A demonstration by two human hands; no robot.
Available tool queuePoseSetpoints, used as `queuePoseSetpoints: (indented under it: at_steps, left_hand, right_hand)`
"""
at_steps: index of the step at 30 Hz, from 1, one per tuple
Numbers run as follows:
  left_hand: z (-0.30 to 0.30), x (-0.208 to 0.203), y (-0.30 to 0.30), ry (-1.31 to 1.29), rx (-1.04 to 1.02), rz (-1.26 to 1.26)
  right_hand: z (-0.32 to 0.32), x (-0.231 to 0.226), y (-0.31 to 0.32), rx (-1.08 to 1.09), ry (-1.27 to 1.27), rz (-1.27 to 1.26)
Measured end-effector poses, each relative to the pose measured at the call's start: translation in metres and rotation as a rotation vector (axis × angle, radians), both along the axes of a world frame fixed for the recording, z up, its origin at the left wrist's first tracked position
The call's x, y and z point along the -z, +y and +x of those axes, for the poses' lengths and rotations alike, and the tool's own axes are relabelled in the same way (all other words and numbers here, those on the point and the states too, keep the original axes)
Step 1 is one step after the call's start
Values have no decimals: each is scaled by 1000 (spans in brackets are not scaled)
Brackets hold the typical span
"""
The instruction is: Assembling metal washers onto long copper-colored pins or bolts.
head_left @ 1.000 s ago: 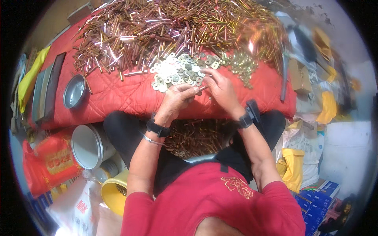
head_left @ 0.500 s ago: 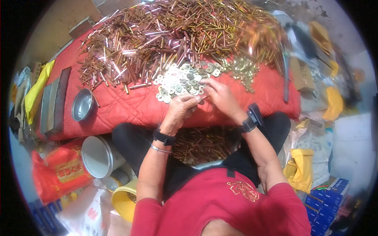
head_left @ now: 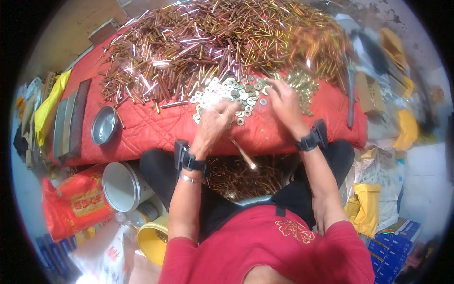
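My left hand (head_left: 218, 118) is over the near left side of a heap of pale metal washers (head_left: 248, 100), its fingers curled together. What they hold, if anything, is hidden. To the right, my right hand (head_left: 287, 105) reaches along the heap's right edge, fingers bent and apart, between the washers and a small pile of gold-coloured metal pieces (head_left: 307, 87). A slender metal rod (head_left: 243, 154) with a bright end shows at the red cloth's near edge, below and between my hands, apart from both.
A large mound of copper- and gold-coloured metal rods (head_left: 213, 40) covers the far part of the red quilted cloth (head_left: 146, 128). A metal bowl (head_left: 104, 125) stands at left. Below are a pale bucket (head_left: 118, 187), a yellow bucket (head_left: 152, 239) and more rods (head_left: 236, 177) between my legs.
My hands, close together before, have parted: the left moved slightly left, the right moved right and away from me. The slender rod now shows below them at the cloth's edge.
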State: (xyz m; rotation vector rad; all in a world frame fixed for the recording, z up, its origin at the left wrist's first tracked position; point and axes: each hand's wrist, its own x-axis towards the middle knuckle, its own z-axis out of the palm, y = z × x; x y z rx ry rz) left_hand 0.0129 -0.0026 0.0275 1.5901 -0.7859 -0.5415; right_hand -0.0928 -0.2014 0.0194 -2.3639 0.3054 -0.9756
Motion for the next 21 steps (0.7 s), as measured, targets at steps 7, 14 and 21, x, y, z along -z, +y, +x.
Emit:
queuePoseSetpoints:
  at_steps: [7,14,21]
  left_hand:
    - [87,30,-60,-1017,-520,394]
    - [96,45,-81,-1241,-556,715]
    - [101,47,-62,-1283,-391,569]
  right_hand:
    - [57,25,-35,250,112,-307]
    - [63,31,-39,254,182,-328]
    - [1,10,-35,214,146,-16]
